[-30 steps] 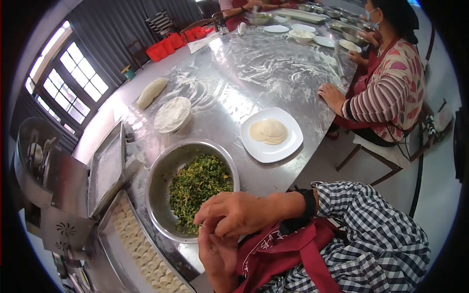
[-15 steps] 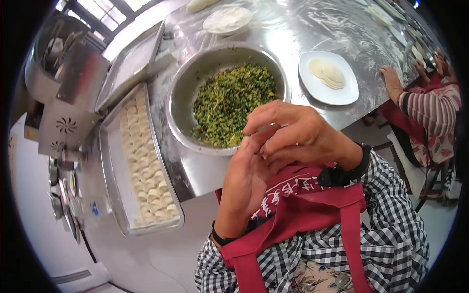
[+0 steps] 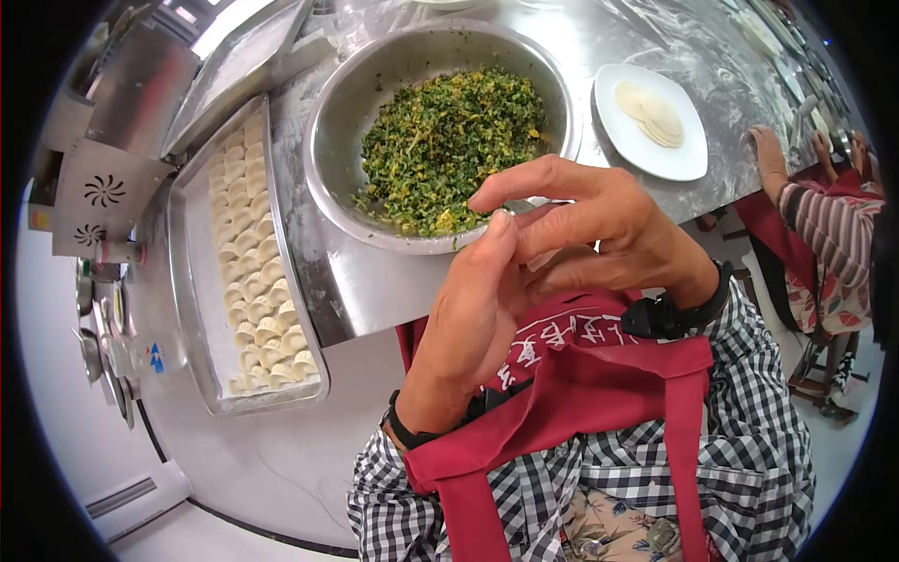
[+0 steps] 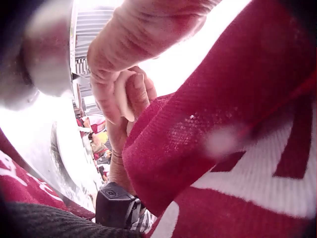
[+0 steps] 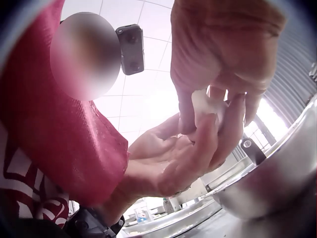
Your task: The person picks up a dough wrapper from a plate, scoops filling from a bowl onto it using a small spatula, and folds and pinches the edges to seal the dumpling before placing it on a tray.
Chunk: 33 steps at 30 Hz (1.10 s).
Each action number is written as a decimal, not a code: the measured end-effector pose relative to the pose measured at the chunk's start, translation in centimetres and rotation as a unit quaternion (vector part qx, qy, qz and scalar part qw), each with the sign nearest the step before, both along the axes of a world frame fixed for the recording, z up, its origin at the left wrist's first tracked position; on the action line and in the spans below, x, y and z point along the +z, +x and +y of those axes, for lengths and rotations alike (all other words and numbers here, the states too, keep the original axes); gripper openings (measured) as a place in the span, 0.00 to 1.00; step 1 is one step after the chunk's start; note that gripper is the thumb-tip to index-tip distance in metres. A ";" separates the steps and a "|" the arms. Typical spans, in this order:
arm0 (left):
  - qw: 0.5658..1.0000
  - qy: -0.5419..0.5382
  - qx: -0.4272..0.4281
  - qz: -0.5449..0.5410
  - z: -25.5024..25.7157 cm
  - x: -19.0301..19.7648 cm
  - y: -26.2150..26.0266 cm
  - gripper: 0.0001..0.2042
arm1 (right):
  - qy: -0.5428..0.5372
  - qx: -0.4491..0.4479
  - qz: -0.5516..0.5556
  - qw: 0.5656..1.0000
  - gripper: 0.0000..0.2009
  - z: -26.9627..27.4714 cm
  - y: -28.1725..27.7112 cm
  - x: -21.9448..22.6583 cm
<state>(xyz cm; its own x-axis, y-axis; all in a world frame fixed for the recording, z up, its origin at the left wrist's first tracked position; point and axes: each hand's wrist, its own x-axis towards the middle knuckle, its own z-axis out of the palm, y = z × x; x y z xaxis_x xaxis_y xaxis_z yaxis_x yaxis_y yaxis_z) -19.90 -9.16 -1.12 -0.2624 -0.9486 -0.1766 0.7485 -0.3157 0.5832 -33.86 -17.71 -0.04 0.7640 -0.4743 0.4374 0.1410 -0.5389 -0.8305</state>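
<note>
Dumpling (image 5: 205, 106): small pale dough piece, held in front of the chest above the bench (image 3: 365, 290) edge, pinched between both hands. Right hand (image 3: 599, 234) fingers curl over it from above; left hand (image 3: 473, 309) cups it from below, fingertips closed against the dough. Just beyond the hands, a steel bowl (image 3: 328, 140) of chopped green filling (image 3: 449, 140). To its left, a tray (image 3: 187, 309) with rows of finished dumplings. To its right, a white plate (image 3: 693, 159) with stacked round wrappers (image 3: 651, 112).
</note>
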 end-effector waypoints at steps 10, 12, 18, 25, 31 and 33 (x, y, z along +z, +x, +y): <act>0.999 -0.016 -0.010 -0.033 -0.4 0.0 0.0 0.25 | -0.059 0.030 -0.028 0.997 0.08 -1.3 -0.3 -1.2; 0.999 -0.021 -0.011 -0.037 -0.4 -0.1 0.0 0.25 | -0.035 0.023 -0.021 0.999 0.08 -0.9 -0.2 -0.9; 1.000 -0.019 -0.013 -0.019 -0.4 0.3 0.0 0.25 | -0.057 0.042 -0.032 0.997 0.09 -1.3 -0.3 -1.3; 1.000 0.004 0.000 -0.003 -0.3 0.0 0.1 0.25 | 0.011 0.002 -0.025 1.000 0.14 -0.7 -0.3 -0.7; 1.000 -0.001 0.009 0.015 -0.5 0.0 -0.1 0.23 | 0.000 0.047 -0.070 0.996 0.17 -1.0 -0.5 -1.7; 1.000 0.002 0.019 0.015 -0.5 0.0 0.0 0.23 | -0.005 0.023 -0.055 0.998 0.16 -0.7 -0.6 -1.2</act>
<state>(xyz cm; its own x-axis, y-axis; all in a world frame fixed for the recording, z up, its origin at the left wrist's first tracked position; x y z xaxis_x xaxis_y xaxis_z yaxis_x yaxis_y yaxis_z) -19.95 -9.64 -1.08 -0.2321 -0.9570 -0.1740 0.7768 -0.2900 0.5590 -34.42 -18.46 -1.26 0.7326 -0.4341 0.5244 0.2558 -0.5383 -0.8030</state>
